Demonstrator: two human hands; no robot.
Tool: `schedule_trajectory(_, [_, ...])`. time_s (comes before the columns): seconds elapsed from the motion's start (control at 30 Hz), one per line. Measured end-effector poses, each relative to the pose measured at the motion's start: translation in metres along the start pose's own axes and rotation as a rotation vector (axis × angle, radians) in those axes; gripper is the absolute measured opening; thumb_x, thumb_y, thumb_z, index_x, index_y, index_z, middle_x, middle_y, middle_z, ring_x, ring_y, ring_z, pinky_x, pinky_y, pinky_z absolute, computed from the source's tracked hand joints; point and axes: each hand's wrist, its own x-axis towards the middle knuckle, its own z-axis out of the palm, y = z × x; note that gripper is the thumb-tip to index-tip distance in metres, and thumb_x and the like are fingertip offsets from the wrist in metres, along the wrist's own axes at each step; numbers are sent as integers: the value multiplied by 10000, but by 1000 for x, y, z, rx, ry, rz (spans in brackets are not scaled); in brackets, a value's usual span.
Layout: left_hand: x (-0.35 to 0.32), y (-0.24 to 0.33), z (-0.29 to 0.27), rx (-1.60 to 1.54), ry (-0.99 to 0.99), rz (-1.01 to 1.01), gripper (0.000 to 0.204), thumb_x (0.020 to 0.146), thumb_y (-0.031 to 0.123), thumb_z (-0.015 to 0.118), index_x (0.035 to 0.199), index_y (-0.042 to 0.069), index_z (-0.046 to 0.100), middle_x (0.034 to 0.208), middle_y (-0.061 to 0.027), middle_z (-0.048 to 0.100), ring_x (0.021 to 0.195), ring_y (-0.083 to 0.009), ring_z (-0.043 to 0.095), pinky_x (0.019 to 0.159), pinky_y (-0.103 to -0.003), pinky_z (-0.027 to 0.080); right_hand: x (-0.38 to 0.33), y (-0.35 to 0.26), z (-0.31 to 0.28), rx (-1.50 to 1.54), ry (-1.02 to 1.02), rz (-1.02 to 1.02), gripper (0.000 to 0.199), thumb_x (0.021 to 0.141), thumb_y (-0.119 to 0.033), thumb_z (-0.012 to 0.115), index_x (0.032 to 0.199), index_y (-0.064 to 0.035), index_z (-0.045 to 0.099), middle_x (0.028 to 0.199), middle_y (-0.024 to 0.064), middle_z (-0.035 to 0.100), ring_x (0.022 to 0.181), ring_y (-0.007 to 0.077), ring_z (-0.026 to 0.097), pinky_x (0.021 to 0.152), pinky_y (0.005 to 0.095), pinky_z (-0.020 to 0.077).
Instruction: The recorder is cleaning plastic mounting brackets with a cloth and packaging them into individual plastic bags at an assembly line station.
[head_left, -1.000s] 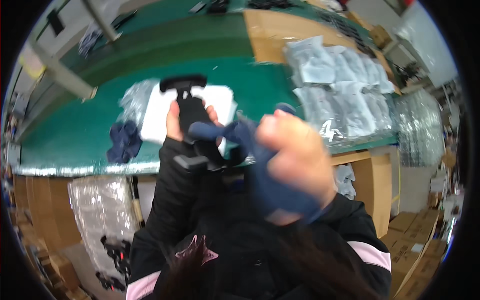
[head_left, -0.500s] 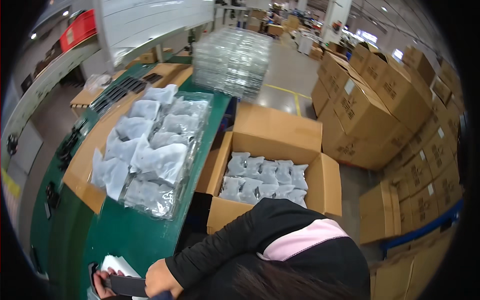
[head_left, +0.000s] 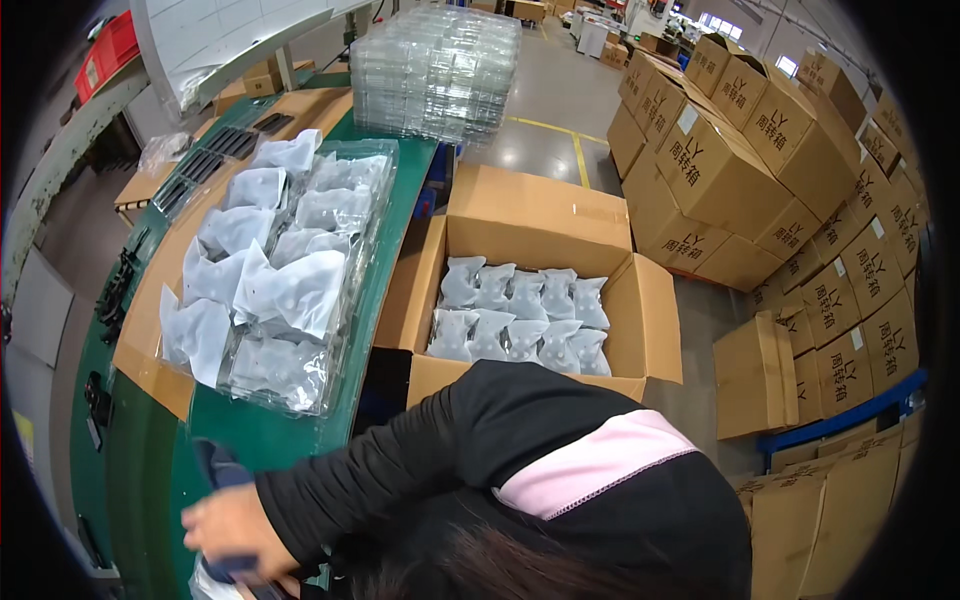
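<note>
My right hand (head_left: 235,530), blurred by motion, is wrapped over a dark blue-grey item (head_left: 220,468) at the lower left, above the green bench. This item's kind is too smeared to make out. Beneath that hand lies a piece of clear or white wrapping (head_left: 210,583). Of my left hand only a sliver of skin may show at the lower edge; its fingers are hidden. On the bench, a clear plastic tray (head_left: 325,405) carries several parts in white pouches (head_left: 290,290). An open carton (head_left: 655,320) to the right holds two rows of similar pouches (head_left: 525,295).
Stacked clear trays (head_left: 435,75) stand at the bench's far end. Flat cardboard (head_left: 150,345) lies under the pouches' left side, with black slotted pieces (head_left: 205,165) beyond. Black parts (head_left: 97,400) sit along the left. Closed cartons (head_left: 725,160) are piled at the right beside a blue rail (head_left: 850,415).
My right hand has moved left and turned over the dark item, which now sticks up above it. My left hand has gone almost wholly from sight. The whole view has shifted slightly.
</note>
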Motion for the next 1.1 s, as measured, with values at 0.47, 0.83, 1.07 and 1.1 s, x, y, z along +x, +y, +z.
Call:
schedule_trajectory(0.47, [-20, -11, -46, -460, 321, -363, 489, 867, 44, 548, 1302, -90, 372, 976, -110, 568, 916, -213, 565, 848, -348, 478, -5, 53, 5, -269, -7, 195, 782, 788, -366, 644, 1341, 64, 297, 1272, 285, 398, 1235, 414, 355, 1050, 446, 267])
schedule_trajectory(0.83, [-24, -32, -41, -1443, 60, -426, 954, 728, 565, 670, 1429, 171, 157, 1241, -223, 493, 1149, -356, 504, 979, -478, 412, -10, -30, 48, 897, 20, 1180, 411, 960, -359, 425, 1029, 9, 593, 654, 32, 547, 510, 81, 508, 495, 203, 408])
schedule_trajectory(1.07, [-34, -33, -21, -1607, 489, -641, 615, 853, 496, 556, 1190, -10, 462, 1108, -143, 561, 1067, -323, 554, 957, -479, 445, -9, -19, 21, -68, 49, 246, 485, 938, -373, 389, 1082, 57, 559, 968, 152, 567, 853, 216, 541, 790, 318, 432])
schedule_trajectory(1.1, [-33, -33, -26, -1494, 539, -760, 565, 868, 468, 551, 1188, 11, 466, 1110, -134, 554, 1019, -296, 582, 881, -436, 509, -13, -15, 12, -108, 37, 232, 497, 899, -387, 469, 1110, 55, 551, 1052, 170, 561, 928, 252, 555, 841, 340, 430])
